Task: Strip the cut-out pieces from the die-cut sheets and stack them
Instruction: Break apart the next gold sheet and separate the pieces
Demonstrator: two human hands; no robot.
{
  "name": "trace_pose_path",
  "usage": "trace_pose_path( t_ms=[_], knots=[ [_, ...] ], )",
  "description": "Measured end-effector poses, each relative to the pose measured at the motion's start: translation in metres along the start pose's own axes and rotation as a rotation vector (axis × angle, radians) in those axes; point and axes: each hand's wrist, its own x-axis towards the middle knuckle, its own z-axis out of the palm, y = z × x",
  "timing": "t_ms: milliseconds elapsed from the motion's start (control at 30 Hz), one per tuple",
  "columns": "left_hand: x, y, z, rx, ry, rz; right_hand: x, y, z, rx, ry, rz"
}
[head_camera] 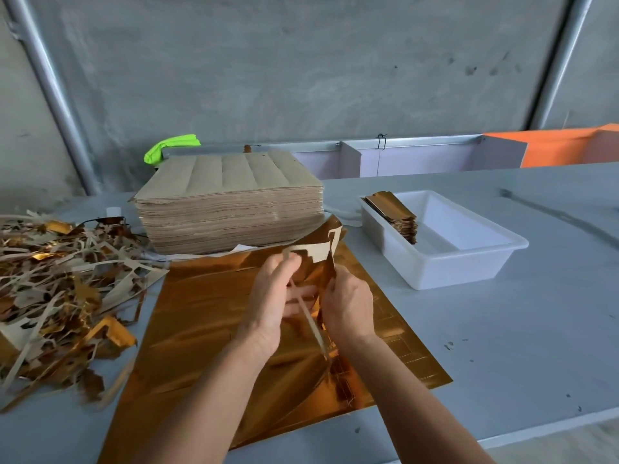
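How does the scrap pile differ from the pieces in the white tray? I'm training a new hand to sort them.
The scrap pile is a loose tangle of thin strips and jagged offcuts, spread on the table to the left. The pieces are alike in shape, neatly stacked and leaning against the left end of the tray. The scrap pile is far larger than the pieces' stack. Both show gold foil and plain beige paper.
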Motion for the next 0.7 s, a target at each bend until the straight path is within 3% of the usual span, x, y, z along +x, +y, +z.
trace_pose_path(
  t_ms=[167,267,400,567,700],
  knots=[
    [0.002,0.022,0.005,0.391,0.110,0.230,-0.005,-0.009,0.004,-0.254,-0.018,-0.122],
    [-0.002,0.021,0.002,0.307,0.045,0.289,-0.008,-0.011,0.003,-0.316,-0.014,-0.156],
    [-0.005,0.024,-0.004,0.105,0.018,0.157,-0.012,-0.013,0.004,-0.400,-0.074,-0.202],
    [0.012,0.026,-0.013,0.489,0.243,0.042,-0.021,-0.016,0.007,-0.416,-0.127,-0.301],
    [0.014,0.023,-0.027,0.500,0.137,-0.094,-0.023,-0.012,0.001,-0.390,-0.138,-0.311]
  ],
)
